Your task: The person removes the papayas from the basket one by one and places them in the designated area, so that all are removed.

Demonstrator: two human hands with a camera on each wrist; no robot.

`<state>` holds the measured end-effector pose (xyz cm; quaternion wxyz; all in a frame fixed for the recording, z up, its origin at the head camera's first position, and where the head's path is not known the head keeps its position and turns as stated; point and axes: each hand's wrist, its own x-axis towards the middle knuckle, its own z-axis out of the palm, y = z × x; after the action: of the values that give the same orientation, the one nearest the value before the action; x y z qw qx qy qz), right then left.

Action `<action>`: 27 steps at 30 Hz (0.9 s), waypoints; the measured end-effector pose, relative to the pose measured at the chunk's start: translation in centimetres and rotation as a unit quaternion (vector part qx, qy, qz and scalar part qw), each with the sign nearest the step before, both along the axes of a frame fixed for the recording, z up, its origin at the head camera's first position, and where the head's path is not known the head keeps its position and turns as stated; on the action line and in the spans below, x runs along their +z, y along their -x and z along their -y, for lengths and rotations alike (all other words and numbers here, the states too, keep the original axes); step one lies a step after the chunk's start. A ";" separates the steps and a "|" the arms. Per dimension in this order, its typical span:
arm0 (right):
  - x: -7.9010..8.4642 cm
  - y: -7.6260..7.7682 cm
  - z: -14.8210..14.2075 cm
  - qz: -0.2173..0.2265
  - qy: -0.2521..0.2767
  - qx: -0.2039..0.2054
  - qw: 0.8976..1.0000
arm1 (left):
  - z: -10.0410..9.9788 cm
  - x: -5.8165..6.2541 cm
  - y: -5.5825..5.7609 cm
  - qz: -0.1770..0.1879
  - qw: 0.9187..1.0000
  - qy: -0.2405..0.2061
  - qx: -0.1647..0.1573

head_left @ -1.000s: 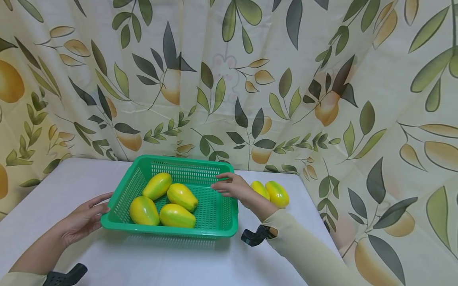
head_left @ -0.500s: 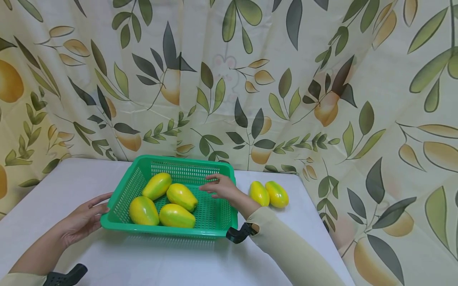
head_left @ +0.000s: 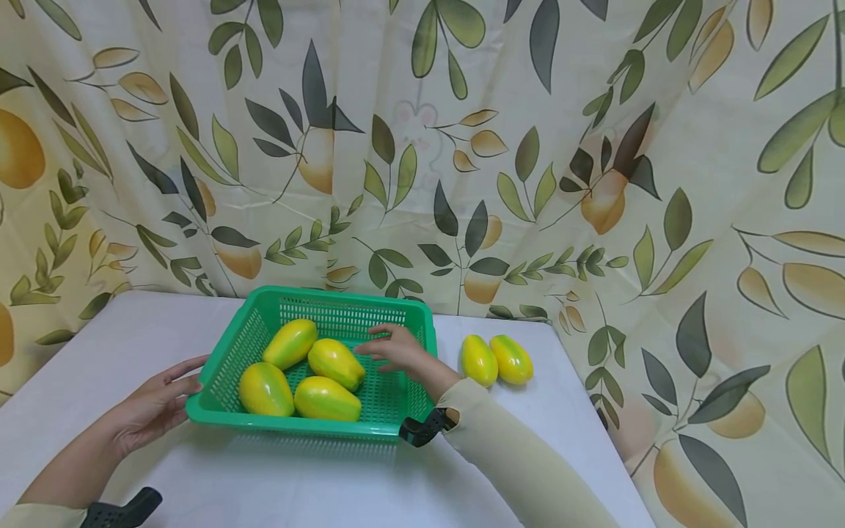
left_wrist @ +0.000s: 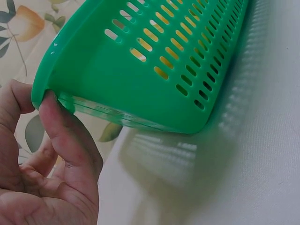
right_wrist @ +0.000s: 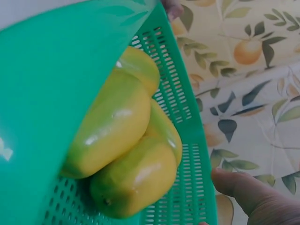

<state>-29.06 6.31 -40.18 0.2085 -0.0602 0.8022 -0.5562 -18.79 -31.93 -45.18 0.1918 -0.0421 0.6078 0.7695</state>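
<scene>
A green slotted plastic basket (head_left: 310, 427) stands on the white table in the head view. My left hand (head_left: 155, 407) pinches its left rim; in the left wrist view the thumb (left_wrist: 58, 126) presses right at the rim's edge. Several glossy yellow-green, mango-shaped fruits (head_left: 328, 400) lie together in the basket's left half. My right hand (head_left: 399, 348) reaches over the right rim and hovers above the inside with loosely spread fingers, holding nothing. Its fingertips are close to the nearest fruit (head_left: 337, 364). In the right wrist view the near basket wall hides part of the fruits.
Two more such fruits (head_left: 496, 359) lie side by side on the white tablecloth (head_left: 264, 484), right of the basket and beyond my right forearm. A curtain (head_left: 409, 176) printed with leaves and fruit hangs right behind the table and along the right side.
My right hand has moved left, from the basket's right rim farther over its inside towards the fruits. The left hand, the basket and the fruits stay where they were.
</scene>
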 end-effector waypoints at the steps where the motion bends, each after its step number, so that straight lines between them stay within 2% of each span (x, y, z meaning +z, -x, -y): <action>1: 0.0 0.0 0.2 0.001 -0.001 0.000 1.000 | 0.0 0.0 0.0 -0.001 1.000 0.000 0.000; 17: -0.2 0.4 2.5 0.019 -0.026 -0.002 0.999 | 0.2 -0.1 0.0 0.008 1.000 0.008 0.008; 27: -0.9 1.7 2.6 0.052 -0.022 -0.001 0.998 | -0.2 0.0 -0.1 -0.005 1.000 0.016 0.007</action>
<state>-30.75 3.67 -41.07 0.2508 -0.0260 0.8024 -0.5410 -18.71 -31.78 -45.15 0.1829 -0.0456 0.6209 0.7609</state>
